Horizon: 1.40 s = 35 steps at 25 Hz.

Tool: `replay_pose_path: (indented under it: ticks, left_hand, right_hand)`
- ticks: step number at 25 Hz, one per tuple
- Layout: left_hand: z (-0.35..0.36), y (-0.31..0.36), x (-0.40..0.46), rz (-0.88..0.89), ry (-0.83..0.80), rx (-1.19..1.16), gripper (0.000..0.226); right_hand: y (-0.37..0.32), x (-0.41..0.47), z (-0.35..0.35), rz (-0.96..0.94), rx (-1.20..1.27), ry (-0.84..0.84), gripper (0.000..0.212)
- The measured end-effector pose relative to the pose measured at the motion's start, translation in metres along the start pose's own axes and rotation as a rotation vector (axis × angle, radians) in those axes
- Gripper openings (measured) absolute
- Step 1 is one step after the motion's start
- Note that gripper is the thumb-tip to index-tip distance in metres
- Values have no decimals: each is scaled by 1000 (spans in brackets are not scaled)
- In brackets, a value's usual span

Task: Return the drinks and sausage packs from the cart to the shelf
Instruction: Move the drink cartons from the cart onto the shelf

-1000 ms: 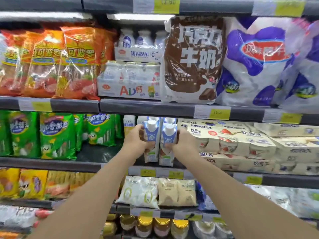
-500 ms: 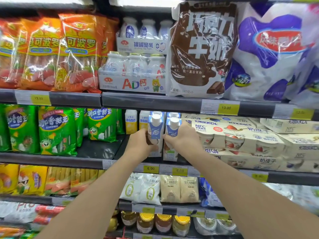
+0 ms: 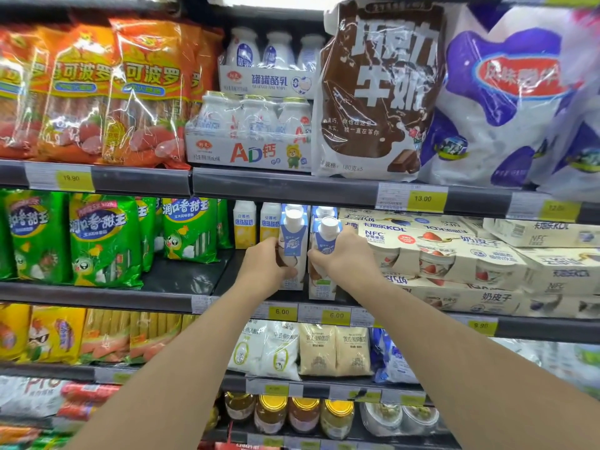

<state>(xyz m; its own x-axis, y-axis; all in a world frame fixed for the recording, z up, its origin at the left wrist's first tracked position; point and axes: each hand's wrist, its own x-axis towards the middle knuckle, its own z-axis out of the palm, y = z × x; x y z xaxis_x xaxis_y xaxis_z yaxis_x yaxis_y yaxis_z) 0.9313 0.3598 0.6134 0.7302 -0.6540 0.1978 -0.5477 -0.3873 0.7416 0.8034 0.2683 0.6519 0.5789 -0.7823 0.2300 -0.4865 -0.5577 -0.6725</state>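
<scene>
Blue-and-white cartons, one (image 3: 293, 251) gripped by the left hand (image 3: 264, 269) and one (image 3: 324, 254) by the right hand (image 3: 345, 259), have been brought down onto the shelf (image 3: 422, 319), so release seems near.

Blurred price labels (image 3: 560, 207), cropped elbows.

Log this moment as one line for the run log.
left hand: holds left carton | right hand: holds right carton | place: middle shelf
</scene>
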Motion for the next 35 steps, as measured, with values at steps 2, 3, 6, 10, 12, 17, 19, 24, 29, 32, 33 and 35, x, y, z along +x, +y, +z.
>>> replay_pose_path:
  ticks: [2,3,6,10,12,17,19,24,29,32,33,35]
  left_hand:
    - [0,0,-1,0,4,-1,38]
    - [1,0,-1,-3,5,5,39]
    - [0,1,-8,-76,-20,31,49]
    - [-15,9,-41,-34,-102,341,52]
    - [-23,32,-59,115,-173,450,44]
    - [15,105,-76,505,-399,690,71]
    - [49,122,-75,617,-414,847,81]
    - [129,160,-74,735,-433,879,88]
    - [220,227,-108,905,-544,817,91]
    - [290,277,-147,1032,-612,799,89]
    - [313,293,-161,1056,-643,793,87]
    - [366,329,-200,1109,-700,783,85]
  right_hand:
    - [0,-2,2,7,-10,2,57]
    - [0,-3,2,12,-16,4,60]
    - [4,-13,-1,-8,-42,9,63]
    - [8,-36,-30,-89,-147,27,51]
    - [21,-47,-51,-99,-237,55,46]
    - [84,-73,-104,-20,-623,23,59]
    - [115,-86,-125,27,-744,2,64]
    - [195,-125,-185,255,-848,-65,88]
    - [285,-180,-246,457,-814,-21,90]
    - [345,-222,-287,577,-816,-41,92]
    - [363,-235,-301,608,-810,-41,92]
    - [403,-272,-337,686,-797,-20,91]
